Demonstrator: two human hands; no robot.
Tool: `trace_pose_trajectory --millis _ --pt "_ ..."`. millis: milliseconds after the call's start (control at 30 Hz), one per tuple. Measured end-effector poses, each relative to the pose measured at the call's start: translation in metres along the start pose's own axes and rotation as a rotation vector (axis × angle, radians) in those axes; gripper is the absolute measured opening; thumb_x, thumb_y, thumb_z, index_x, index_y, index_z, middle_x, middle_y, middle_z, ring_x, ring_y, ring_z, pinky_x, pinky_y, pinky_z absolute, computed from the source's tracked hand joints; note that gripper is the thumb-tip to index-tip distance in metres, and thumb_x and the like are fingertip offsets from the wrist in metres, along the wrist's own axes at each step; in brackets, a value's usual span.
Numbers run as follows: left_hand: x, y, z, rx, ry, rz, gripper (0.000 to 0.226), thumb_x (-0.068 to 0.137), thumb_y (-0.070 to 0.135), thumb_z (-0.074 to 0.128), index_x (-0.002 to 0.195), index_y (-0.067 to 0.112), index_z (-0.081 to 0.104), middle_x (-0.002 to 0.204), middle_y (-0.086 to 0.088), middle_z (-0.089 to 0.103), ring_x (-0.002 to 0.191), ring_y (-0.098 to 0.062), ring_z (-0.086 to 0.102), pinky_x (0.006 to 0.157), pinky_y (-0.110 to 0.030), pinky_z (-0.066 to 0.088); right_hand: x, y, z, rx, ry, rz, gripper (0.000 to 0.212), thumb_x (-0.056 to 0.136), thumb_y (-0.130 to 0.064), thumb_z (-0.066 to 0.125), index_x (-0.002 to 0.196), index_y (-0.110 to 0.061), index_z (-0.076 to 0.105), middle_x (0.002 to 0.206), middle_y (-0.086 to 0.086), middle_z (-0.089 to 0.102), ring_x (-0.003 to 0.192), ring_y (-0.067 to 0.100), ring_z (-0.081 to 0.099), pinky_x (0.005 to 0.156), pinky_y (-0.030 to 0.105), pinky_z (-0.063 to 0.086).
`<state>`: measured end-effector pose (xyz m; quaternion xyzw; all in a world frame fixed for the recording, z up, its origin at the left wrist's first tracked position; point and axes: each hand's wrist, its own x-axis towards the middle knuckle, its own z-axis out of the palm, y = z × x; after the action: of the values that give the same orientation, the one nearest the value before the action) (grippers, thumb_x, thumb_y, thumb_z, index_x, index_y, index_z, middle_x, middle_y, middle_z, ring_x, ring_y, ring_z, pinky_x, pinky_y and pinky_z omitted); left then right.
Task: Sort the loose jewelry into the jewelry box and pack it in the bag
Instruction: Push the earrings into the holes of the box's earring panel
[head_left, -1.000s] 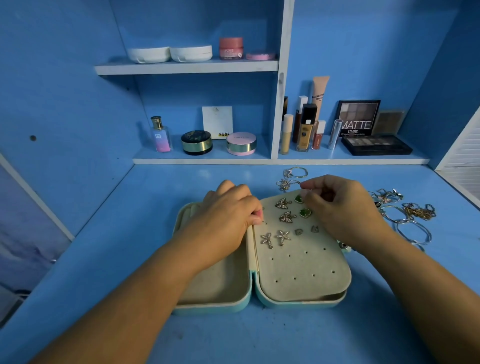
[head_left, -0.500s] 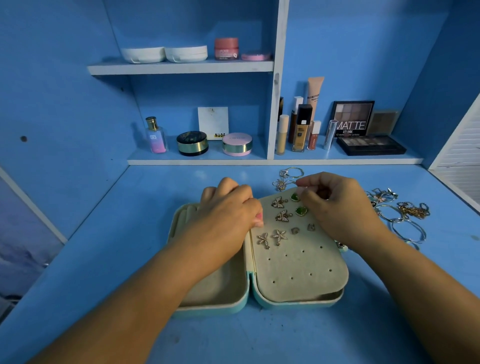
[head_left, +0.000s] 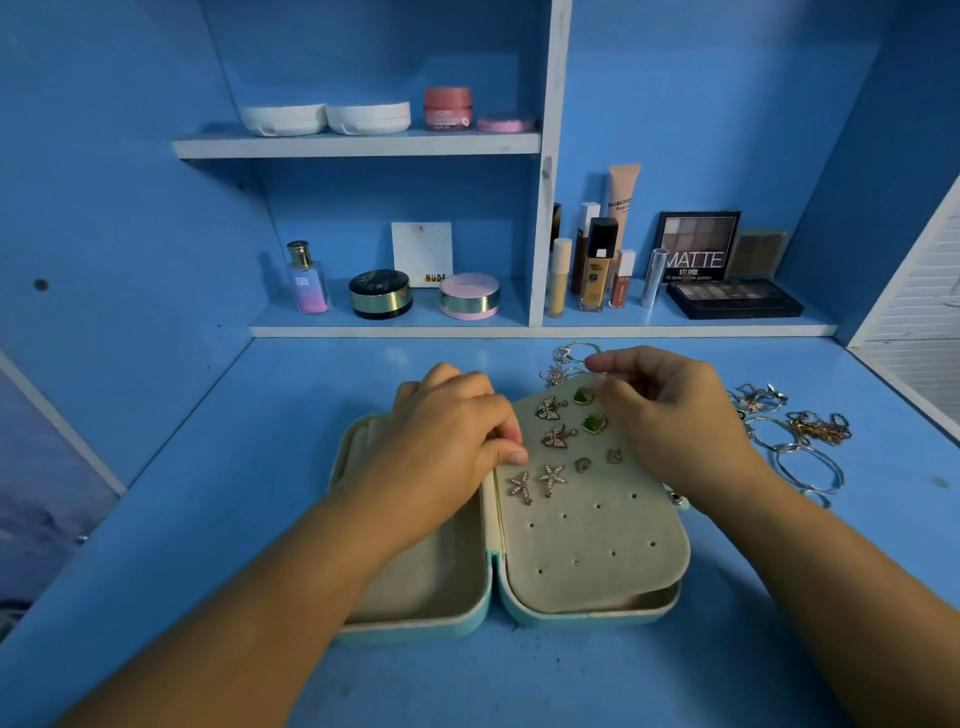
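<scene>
Loose bracelets and chains (head_left: 800, 441) are lying on the blue surface (head_left: 208, 519) to the right of the box, and some rings (head_left: 566, 358) are lying just behind it. Both forearms are reaching over the box. The left hand (head_left: 447, 441) is hiding the far part of the left half.

The jewelry box (head_left: 415, 623) is lying open and flat on the surface in front of the person. Its left half is showing a beige lining. Over the right half the earring panel (head_left: 597, 561) is sitting, and it is carrying two butterfly earrings (head_left: 548, 408), two green earrings (head_left: 594, 423), two starfish earrings (head_left: 551, 478) and two small studs (head_left: 583, 464).

The two halves are lying side by side, and the hinge and the long axis of each half are running away from the person.

The left hand is pinching the left edge of the panel. The right hand (head_left: 670, 410) is curling its fingertips together at the far edge, just beside a green earring; I cannot tell if it is holding something.
</scene>
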<state>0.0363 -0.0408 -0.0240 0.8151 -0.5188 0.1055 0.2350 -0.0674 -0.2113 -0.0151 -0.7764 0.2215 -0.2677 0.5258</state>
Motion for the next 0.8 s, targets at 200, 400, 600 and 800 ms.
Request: trace_pose_trajectory --millis 200,400,600,800 --pt "-0.003 -0.005 -0.003 -0.188 -0.020 -0.085 0.002 0.083 0.034 0.073 0.084 0.034 0.075 0.078 0.019 0.056 0.089 0.000 0.048 0.073 -0.005 0.031 -0.002 -0.001 -0.001 0.193 -0.055 0.022 0.014 0.090 -0.014 0.061 0.097 -0.022 0.070 0.085 0.006 0.068 0.078 0.016 0.061 0.069 0.027 0.052" --pt "-0.005 -0.020 -0.004 -0.454 -0.017 -0.235 0.007 0.077 0.041 0.070 0.083 0.043 0.071 0.087 0.014 0.062 0.084 -0.007 0.062 0.082 -0.039 0.052 -0.003 0.001 -0.009 0.426 -0.300 -0.088 0.040 0.078 -0.019 0.050 0.115 -0.015 0.065 0.098 0.006 0.066 0.084 0.014 0.062 0.073 0.023 0.049" --pt "-0.004 -0.020 -0.005 -0.522 -0.002 -0.335 0.013 0.075 0.031 0.081 0.077 0.040 0.071 0.088 0.012 0.065 0.084 -0.009 0.064 0.085 -0.048 0.053 -0.005 0.003 -0.007 0.397 -0.373 -0.173 0.045 0.081 -0.018 0.046 0.124 -0.018 0.058 0.113 0.004 0.065 0.095 0.018 0.063 0.081 0.024 0.051" --pt "-0.005 -0.019 -0.005 -0.450 -0.073 -0.330 0.018 0.060 0.057 0.072 0.075 0.047 0.069 0.084 0.018 0.061 0.078 -0.012 0.059 0.081 -0.049 0.052 -0.008 0.001 -0.005 0.383 -0.372 -0.193 0.043 0.082 -0.019 0.048 0.124 -0.018 0.057 0.121 0.014 0.059 0.098 0.021 0.060 0.085 0.031 0.048"
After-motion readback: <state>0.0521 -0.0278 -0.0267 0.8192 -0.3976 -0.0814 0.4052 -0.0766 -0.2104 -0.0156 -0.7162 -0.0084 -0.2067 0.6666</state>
